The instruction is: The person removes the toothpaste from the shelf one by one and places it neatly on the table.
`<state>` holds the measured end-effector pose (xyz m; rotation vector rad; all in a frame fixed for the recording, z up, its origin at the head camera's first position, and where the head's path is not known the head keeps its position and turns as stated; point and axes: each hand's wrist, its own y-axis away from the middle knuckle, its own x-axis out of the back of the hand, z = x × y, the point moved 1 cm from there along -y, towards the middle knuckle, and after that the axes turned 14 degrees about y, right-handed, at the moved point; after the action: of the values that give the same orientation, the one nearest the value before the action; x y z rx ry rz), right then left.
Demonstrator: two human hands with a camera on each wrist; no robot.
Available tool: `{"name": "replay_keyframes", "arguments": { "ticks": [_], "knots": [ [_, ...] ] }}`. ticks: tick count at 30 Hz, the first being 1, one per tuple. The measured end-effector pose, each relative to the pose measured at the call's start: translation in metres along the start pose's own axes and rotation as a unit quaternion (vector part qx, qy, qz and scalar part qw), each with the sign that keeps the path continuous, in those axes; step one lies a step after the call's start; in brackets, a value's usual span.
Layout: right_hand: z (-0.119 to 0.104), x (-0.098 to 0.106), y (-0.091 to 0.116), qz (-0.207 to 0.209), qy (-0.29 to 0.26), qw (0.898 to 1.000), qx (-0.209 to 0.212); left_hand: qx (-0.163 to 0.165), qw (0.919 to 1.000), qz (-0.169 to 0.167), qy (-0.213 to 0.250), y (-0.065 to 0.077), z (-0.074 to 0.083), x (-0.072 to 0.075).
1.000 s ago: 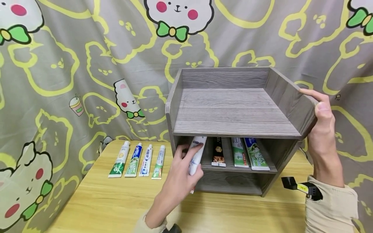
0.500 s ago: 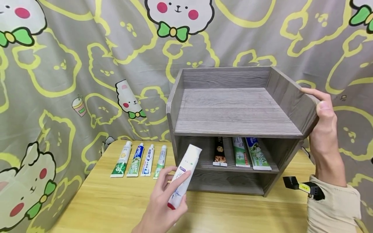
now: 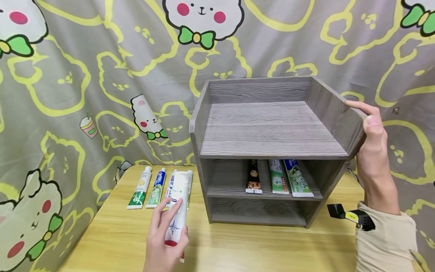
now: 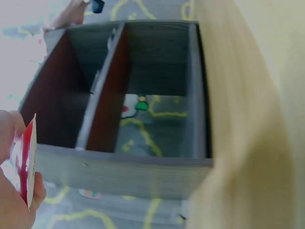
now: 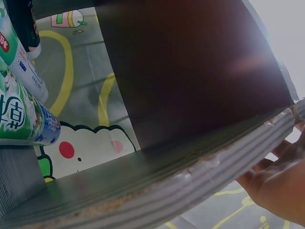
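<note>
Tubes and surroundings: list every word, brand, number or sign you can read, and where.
"Crest", probably: blue-and-green tube second from left on the table.
Unclear: large Chinese character on the shelf's rightmost tube.
Too small or blurred: far-left table tube, other two shelf tubes, white tube in the left hand, yellow tag.
Partly covered: two tubes behind the white one.

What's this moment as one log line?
left grip: holds white, red-ended toothpaste tube | right grip: side of grey wood-grain shelf unit | inside shelf unit: three printed toothpaste tubes
</note>
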<state>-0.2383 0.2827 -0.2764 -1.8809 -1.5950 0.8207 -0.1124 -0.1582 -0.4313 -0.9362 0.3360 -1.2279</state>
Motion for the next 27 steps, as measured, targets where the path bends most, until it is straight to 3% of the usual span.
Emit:
{"name": "replay_keyframes", "arguments": {
  "ticks": [6, 11, 14, 19, 27],
  "knots": [
    [0.0, -0.002, 0.0, 0.004, 0.003, 1.0, -0.004, 0.074, 0.9962, -0.012, -0.044, 0.013, -0.019, 0.005],
    [0.0, -0.002, 0.0, 0.002, 0.005, 1.0, -0.005, 0.155, 0.9846, -0.04, -0.069, 0.024, -0.038, 0.005],
    [0.0, -0.001, -0.001, 0.003, 0.004, 1.0, -0.005, 0.21, 0.9712, -0.077, -0.083, 0.031, -0.046, 0.004],
    [-0.001, -0.001, -0.001, 0.002, 0.012, 1.0, -0.006, 0.293, 0.9367, -0.158, -0.108, 0.042, -0.054, 0.005],
    [-0.001, -0.001, 0.0, 0.011, 0.014, 1.0, -0.01, 0.32, 0.9137, -0.22, -0.119, 0.05, -0.063, 0.005]
  ]
}}
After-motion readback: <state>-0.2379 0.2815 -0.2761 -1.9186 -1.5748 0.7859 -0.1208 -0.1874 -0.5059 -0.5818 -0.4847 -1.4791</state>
